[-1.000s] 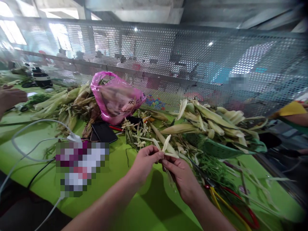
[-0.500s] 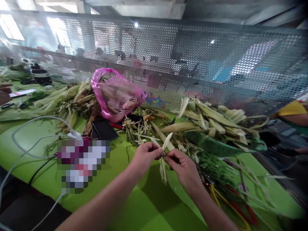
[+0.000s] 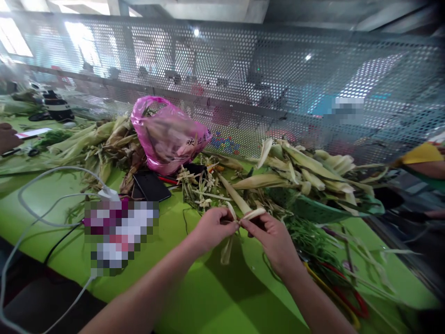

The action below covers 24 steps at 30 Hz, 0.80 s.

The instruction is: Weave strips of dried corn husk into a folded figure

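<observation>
Pale strips of corn husk (image 3: 226,250) are pinched between my two hands above the green table (image 3: 187,297). My left hand (image 3: 216,230) is closed on the husk, thumb against fingers, with one strip rising above it and another hanging below. Close beside it, my right hand (image 3: 269,236) is also closed on the husk, and a pale strip bends across its fingertips. The two sets of fingertips almost meet, and they hide where the strips come together. Just beyond my hands lies a long husk piece (image 3: 236,195) among small scraps (image 3: 205,185).
A green basket (image 3: 323,208) heaped with corn husks (image 3: 313,171) stands at right, near green stalks (image 3: 309,239) and scissors with yellow handles (image 3: 328,287). A pink plastic bag (image 3: 167,134), black phone (image 3: 152,186), white cables (image 3: 55,169) and another person's hand (image 3: 7,138) are leftward. Perforated metal screen (image 3: 222,60) behind.
The upper strip, upright before, now bends to the right over my right fingers. The hanging end has swung left. My right hand has turned and shifted slightly right.
</observation>
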### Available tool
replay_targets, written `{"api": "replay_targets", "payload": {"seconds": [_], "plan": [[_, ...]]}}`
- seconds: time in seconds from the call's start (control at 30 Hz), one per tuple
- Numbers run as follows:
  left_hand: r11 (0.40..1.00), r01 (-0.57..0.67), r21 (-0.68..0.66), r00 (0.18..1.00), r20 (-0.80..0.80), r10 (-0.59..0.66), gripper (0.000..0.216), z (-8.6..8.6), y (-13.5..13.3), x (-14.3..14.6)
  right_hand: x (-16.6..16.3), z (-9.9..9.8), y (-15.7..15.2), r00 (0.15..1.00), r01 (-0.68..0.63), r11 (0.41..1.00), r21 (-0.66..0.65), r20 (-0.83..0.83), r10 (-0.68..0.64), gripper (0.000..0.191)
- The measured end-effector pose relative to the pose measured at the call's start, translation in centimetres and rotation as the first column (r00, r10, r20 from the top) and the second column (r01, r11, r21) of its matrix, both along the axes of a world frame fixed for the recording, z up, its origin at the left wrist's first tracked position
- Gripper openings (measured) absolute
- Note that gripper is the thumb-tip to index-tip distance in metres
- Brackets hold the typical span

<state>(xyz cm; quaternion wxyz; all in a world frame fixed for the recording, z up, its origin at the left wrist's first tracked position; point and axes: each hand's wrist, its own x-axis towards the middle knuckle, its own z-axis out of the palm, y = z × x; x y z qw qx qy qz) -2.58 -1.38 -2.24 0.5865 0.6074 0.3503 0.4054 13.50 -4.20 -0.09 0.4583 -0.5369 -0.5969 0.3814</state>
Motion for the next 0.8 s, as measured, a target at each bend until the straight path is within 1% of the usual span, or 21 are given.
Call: {"api": "replay_targets", "payload": {"seconds": [0.1, 0.2, 0.27, 0.33, 0.37, 0.43, 0.5, 0.6, 0.7, 0.8], "plan": [[0.993, 0.024, 0.117, 0.991, -0.137, -0.008, 0.008, 0.1, -0.2, 0.0, 0.0, -0.5, 0.0, 0.999, 0.037, 0.998, 0.06, 0.003, -0.037, 0.022], [0.95, 0.016, 0.311, 0.943, -0.32, 0.089, 0.008, 0.2, -0.3, -0.2, 0.2, -0.7, 0.2, 1.0, 0.001, 0.999, 0.044, 0.017, -0.002, 0.02], [0.926, 0.036, 0.376, 0.914, -0.388, 0.121, 0.009, 0.2, -0.4, -0.3, 0.4, -0.5, 0.4, 0.999, -0.023, 0.999, 0.041, 0.05, 0.021, 0.024], [0.922, 0.058, 0.383, 0.896, -0.428, 0.122, 0.007, 0.2, -0.5, -0.3, 0.6, -0.3, 0.5, 0.993, -0.035, 0.997, 0.065, 0.116, 0.027, 0.029], [0.921, 0.065, 0.384, 0.887, -0.445, 0.123, 0.006, 0.2, -0.6, -0.3, 0.7, -0.1, 0.5, 0.987, -0.041, 0.995, 0.086, 0.156, 0.027, 0.029], [0.918, 0.068, 0.392, 0.875, -0.465, 0.133, 0.006, 0.3, -0.8, -0.2, 0.7, 0.1, 0.5, 0.973, -0.06, 0.989, 0.134, 0.228, 0.028, 0.022], [0.919, 0.071, 0.387, 0.872, -0.471, 0.131, 0.007, 0.3, -0.9, -0.1, 0.5, 0.3, 0.4, 0.964, -0.064, 0.982, 0.175, 0.265, 0.016, 0.015], [0.934, 0.079, 0.35, 0.886, -0.454, 0.095, 0.006, 0.1, -1.0, 0.1, 0.1, 0.4, 0.1, 0.966, -0.039, 0.981, 0.191, 0.257, -0.011, 0.011], [0.948, 0.096, 0.304, 0.922, -0.387, 0.03, 0.006, -0.1, -1.1, 0.3, -0.2, 0.3, -0.1, 0.979, -0.001, 0.983, 0.183, 0.201, -0.037, 0.011], [0.971, 0.114, 0.209, 0.953, -0.3, -0.047, 0.007, -0.3, -1.2, 0.6, -0.2, 0.1, -0.2, 0.989, 0.034, 0.987, 0.158, 0.136, -0.056, 0.012]]}}
